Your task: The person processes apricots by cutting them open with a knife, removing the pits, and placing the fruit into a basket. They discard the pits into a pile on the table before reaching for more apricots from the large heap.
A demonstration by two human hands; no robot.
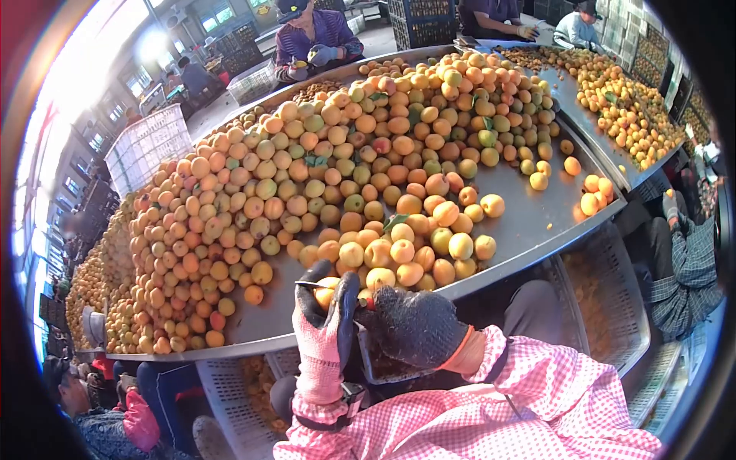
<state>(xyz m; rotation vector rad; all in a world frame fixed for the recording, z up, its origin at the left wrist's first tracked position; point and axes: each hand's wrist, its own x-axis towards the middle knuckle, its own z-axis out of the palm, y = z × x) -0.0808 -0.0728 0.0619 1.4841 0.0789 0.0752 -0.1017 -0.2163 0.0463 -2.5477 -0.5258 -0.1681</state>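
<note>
My left hand [328, 322], in a pink and black glove, is closed round an apricot [326, 294] at the table's front edge. A thin metal blade [309, 284] lies across this fruit. My right hand [418, 326], in a dark grey knitted glove, grips a small knife by its red handle [367, 304]; the stretch between handle and blade is hidden behind my left fingers. Just beyond both hands, a cluster of loose apricots [402, 251] rests on the metal table [270, 316]. A large heap of apricots [291, 176] rises behind it.
Plastic crates [606, 295] stand below the table edge on the right, and another crate [234, 399] at the left. A person [314, 38] works across the table. Other people sit at both sides. A second table [613, 146] holds more apricots. A white basket [149, 146] stands far left.
</note>
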